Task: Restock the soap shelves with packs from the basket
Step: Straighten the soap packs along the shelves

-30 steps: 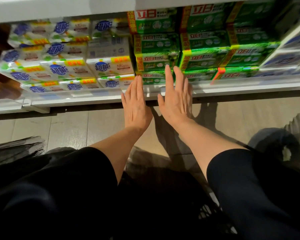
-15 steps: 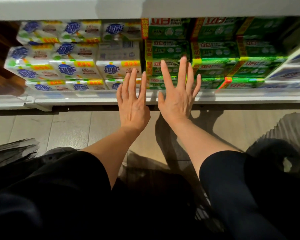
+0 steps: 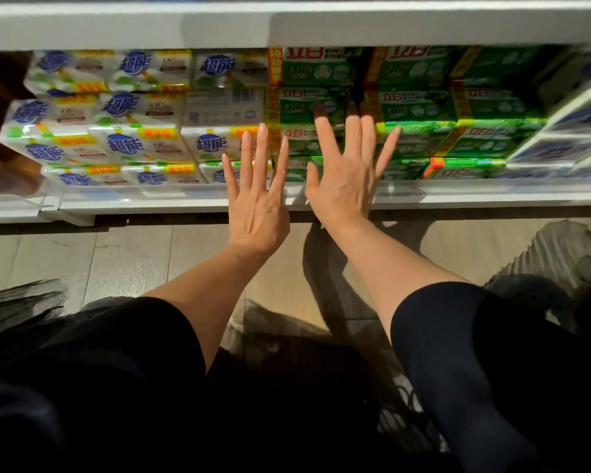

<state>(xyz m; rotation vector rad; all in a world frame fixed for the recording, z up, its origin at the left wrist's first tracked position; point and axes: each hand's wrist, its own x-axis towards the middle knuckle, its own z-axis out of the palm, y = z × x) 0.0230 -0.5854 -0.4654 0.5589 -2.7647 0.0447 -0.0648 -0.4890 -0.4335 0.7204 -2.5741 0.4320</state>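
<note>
Below the white shelf's front edge we see a pale wood-look plank floor (image 3: 133, 254), its boards running away from us toward the shelving. On that floor, at the far left, lies a grey, ridged, crumpled sheet (image 3: 17, 302), blurred beyond telling what it is. At the far right of the floor rests a similar grey pleated shape (image 3: 556, 254). Dark shadows (image 3: 325, 268) fall across the floor's middle boards. Black sleeves (image 3: 458, 353) fill the view nearest us, above the floor.
</note>
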